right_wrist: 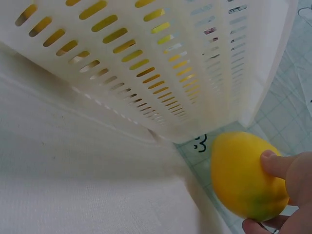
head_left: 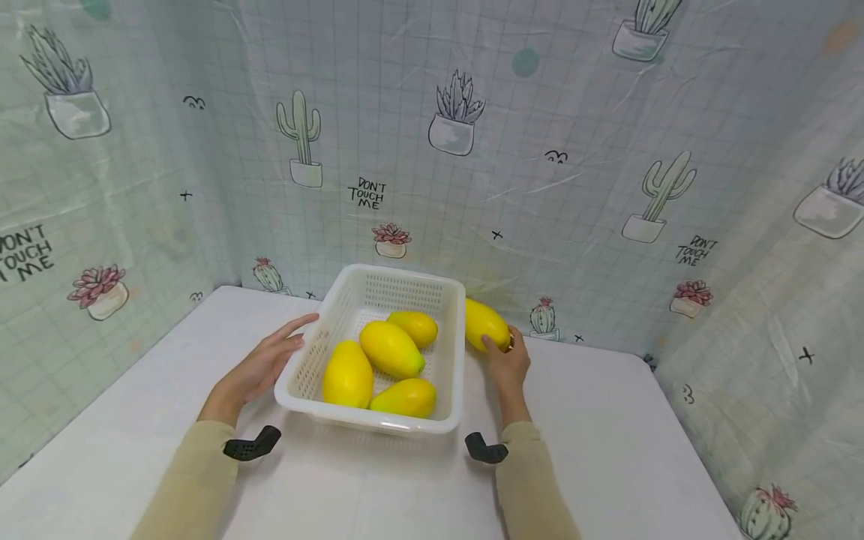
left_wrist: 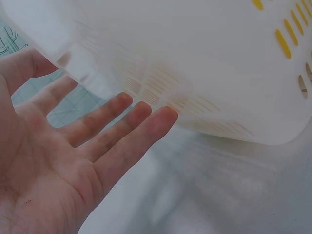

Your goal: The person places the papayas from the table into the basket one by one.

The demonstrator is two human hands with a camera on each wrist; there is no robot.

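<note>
A white plastic basket (head_left: 388, 427) with slotted walls stands in the middle of the table, with several yellow mangoes (head_left: 391, 349) lying inside. My left hand (head_left: 263, 367) is at the basket's left side. Its fingers are spread and nearly straight, and in the left wrist view the fingertips (left_wrist: 163, 119) are right at the basket's lower wall. Behind the basket's right wall, my right hand (head_left: 509, 367) grips another yellow mango (head_left: 484, 324) by its near end. The right wrist view shows the thumb on top of this mango (right_wrist: 243, 170) and fingers curled beneath; the basket partly hides it in the head view.
The white table (head_left: 587, 435) extends to both sides and in front of the basket. A curtain (head_left: 418, 165) printed with cacti hangs close behind the table's far edge and along both sides. A black device (head_left: 253, 444) sits at each wrist.
</note>
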